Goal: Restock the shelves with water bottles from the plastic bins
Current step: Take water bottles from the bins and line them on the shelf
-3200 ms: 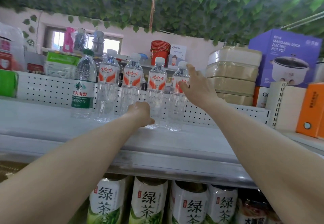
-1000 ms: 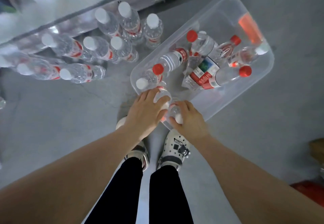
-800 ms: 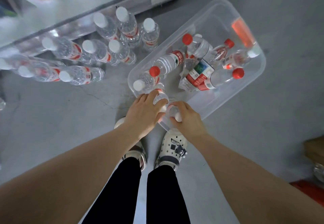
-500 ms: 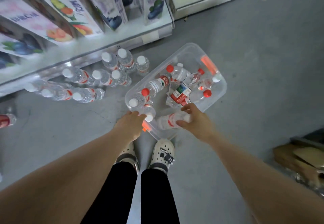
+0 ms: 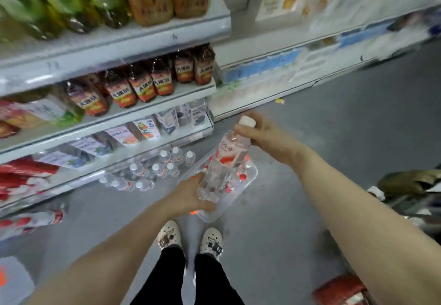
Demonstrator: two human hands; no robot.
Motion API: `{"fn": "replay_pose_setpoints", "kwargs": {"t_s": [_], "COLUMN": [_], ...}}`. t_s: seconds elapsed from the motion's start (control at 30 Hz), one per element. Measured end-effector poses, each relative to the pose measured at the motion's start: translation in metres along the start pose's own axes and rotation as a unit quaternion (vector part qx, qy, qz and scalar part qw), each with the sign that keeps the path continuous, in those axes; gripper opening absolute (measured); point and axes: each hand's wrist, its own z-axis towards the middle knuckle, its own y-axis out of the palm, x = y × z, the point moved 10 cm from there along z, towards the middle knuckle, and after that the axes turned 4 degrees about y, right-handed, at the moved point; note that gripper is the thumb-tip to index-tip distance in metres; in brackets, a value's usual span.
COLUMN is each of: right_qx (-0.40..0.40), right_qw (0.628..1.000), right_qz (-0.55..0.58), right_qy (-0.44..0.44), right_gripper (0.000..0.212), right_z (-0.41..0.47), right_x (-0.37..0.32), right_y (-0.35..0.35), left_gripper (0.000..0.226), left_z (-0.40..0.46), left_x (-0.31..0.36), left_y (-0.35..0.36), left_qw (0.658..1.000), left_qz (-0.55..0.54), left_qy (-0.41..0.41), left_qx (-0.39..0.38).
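Grey concrete floor [image 5: 310, 161] below stocked shelves [image 5: 114, 42], clear plastic bin [image 5: 248, 180] beside loose water bottles [image 5: 152, 173]. Right hand [image 5: 267, 135] grasping a bottle [image 5: 231, 152] at its neck above the bin; left hand [image 5: 188, 197] gripping a 2nd bottle [image 5: 210, 190], blurred.

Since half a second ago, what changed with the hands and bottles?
Both hands rose from the plastic bin. The right hand lifted its white-capped bottle upright; the left hand now grips a clear bottle. Floor bottles stayed put.
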Motion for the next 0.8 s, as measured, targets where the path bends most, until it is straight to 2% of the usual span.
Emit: {"fn": "replay_pose_setpoints", "kwargs": {"t_s": [0.1,0.17,0.27,0.4,0.5,0.6,0.7,0.8], "right_qx": [0.065,0.111,0.155,0.204,0.202,0.187,0.164,0.154], "right_qw": [0.995,0.990,0.980,0.942,0.917,0.905,0.895,0.867], "right_qz": [0.062,0.070,-0.033,-0.207,-0.266,-0.284,-0.293,-0.315], "right_qy": [-0.036,-0.055,-0.118,-0.171,-0.218,-0.253,-0.295,-0.354], "right_gripper": [0.034,0.052,0.039,0.062,0.068,0.060,0.066,0.065], "right_z": [-0.027,-0.041,-0.065,-0.093,-0.114,-0.132,-0.154,-0.184], "right_x": [-0.057,-0.092,-0.151,-0.204,-0.243,-0.291,-0.346,-0.414], "right_y": [0.002,0.005,0.018,0.050,0.074,0.085,0.098,0.116], "left_gripper": [0.076,0.068,0.066,0.084,0.095,0.084,0.070,0.086], "left_z": [-0.039,-0.061,-0.092,-0.122,-0.147,-0.178,-0.214,-0.258], "left_x": [0.052,0.080,0.116,0.149,0.171,0.199,0.226,0.259], "left_y": [-0.032,-0.054,-0.086,-0.126,-0.153,-0.181,-0.218,-0.266], "left_qw": [0.998,0.996,0.992,0.976,0.967,0.958,0.950,0.932], "left_qz": [-0.053,-0.062,-0.049,-0.028,-0.035,0.010,0.052,0.126], "left_qy": [0.033,0.049,0.057,0.073,0.084,0.100,0.115,0.118], "left_qx": [0.024,0.044,0.104,0.202,0.239,0.270,0.286,0.318]}}
